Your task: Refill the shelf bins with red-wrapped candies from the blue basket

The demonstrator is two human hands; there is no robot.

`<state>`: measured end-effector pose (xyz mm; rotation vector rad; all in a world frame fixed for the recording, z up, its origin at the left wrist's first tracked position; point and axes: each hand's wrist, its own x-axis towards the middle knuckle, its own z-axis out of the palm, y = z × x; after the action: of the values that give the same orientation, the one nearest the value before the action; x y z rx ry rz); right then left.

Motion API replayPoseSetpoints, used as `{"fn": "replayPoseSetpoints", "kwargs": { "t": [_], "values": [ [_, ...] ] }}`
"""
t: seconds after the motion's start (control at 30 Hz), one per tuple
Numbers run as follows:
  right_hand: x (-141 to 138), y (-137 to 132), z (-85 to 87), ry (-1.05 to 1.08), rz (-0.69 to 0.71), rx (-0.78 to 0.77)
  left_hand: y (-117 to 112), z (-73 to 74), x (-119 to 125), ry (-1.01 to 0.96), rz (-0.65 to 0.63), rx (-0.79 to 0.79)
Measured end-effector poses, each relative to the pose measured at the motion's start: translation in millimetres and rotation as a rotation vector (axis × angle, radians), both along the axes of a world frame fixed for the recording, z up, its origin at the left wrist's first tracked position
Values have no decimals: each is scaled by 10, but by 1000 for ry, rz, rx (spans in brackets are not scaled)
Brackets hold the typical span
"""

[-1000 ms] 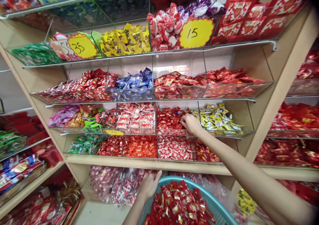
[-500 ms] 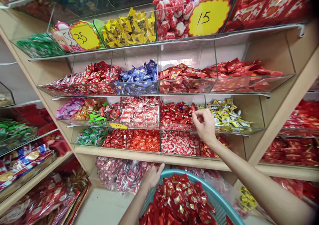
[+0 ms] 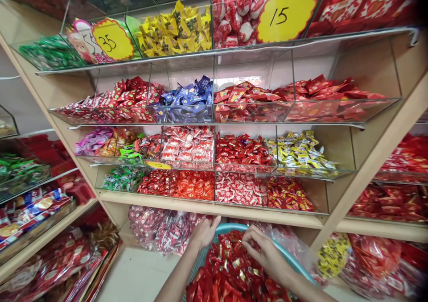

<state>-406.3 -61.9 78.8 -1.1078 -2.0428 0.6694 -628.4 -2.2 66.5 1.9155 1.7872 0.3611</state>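
A teal basket [image 3: 290, 261] heaped with red-and-gold wrapped candies [image 3: 230, 270] sits low in front of me. My left hand [image 3: 204, 232] grips its far rim, fingers curled over the edge. My right hand [image 3: 264, 248] rests on the candy pile inside the basket, fingers bent down into the wrappers; whether it pinches any I cannot tell. Above stands the clear bin of red candies [image 3: 242, 150] on the third shelf, with yellow-white candies [image 3: 301, 152] to its right.
A wooden shelf unit [image 3: 377, 159] holds rows of clear bins of wrapped sweets, with yellow price tags "35" [image 3: 112, 40] and "15" [image 3: 286, 15]. Bagged candies [image 3: 160, 230] lie under the lowest shelf. More shelves stand at left [image 3: 30, 213] and right [image 3: 401, 199].
My right hand has come down from the red candy bin on the third shelf to the pile in the basket. My left hand has stayed on the rim.
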Motion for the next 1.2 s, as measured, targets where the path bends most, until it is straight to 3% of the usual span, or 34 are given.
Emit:
{"fn": "replayPoseSetpoints", "kwargs": {
  "t": [0.23, 0.57, 0.7, 1.0, 1.2],
  "values": [
    [-60, -23, -18, 40, -25, -81, 9, -12, -6, -16, 10, 7],
    [-28, 90, -252, 215, -187, -246, 7, -10, -10, -14, 3, -8],
    [-37, 110, -287, 231, -191, -291, 2, -11, -7, -13, 12, -15],
    [-163, 135, -231, 210, -206, -289, 4, -13, -20, -24, 3, 4],
    [-166, 112, -152, 7, -240, -123, 17, -59, -24, -22, 1, 13]
  ]
}}
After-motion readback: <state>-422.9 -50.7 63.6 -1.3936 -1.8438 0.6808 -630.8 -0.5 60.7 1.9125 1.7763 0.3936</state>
